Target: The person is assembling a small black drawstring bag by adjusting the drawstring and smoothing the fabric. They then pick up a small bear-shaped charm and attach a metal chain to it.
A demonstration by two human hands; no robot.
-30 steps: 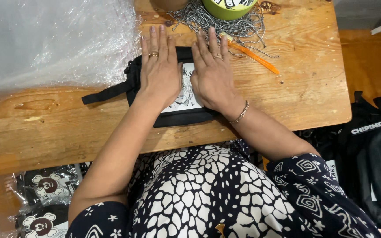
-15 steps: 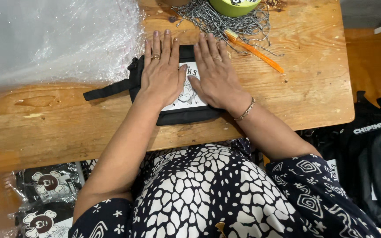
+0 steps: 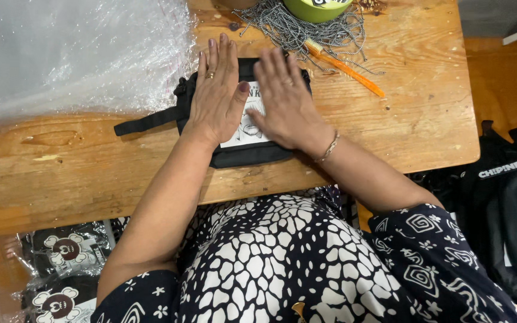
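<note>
A small black pouch [image 3: 249, 154] with a white printed patch and a black strap [image 3: 145, 121] lies on the wooden table [image 3: 91, 173]. My left hand [image 3: 216, 93] lies flat on its left half, fingers together, a ring on one finger. My right hand [image 3: 285, 101] lies flat on its right half, a bracelet at the wrist. Both palms press down on the pouch and hold nothing. Most of the patch is hidden under the hands.
A heap of clear plastic bags [image 3: 73, 54] covers the table's left back. Behind the pouch lie a tangle of metal ball chains [image 3: 294, 30], an orange comb [image 3: 345, 67] and a green roll [image 3: 315, 7]. Black bags [image 3: 510, 209] sit at the right, packed pouches [image 3: 61, 269] in a bin below left.
Both hands stay flat on the pouch; the right hand has slid slightly left toward the left hand. The view has shifted a little.
</note>
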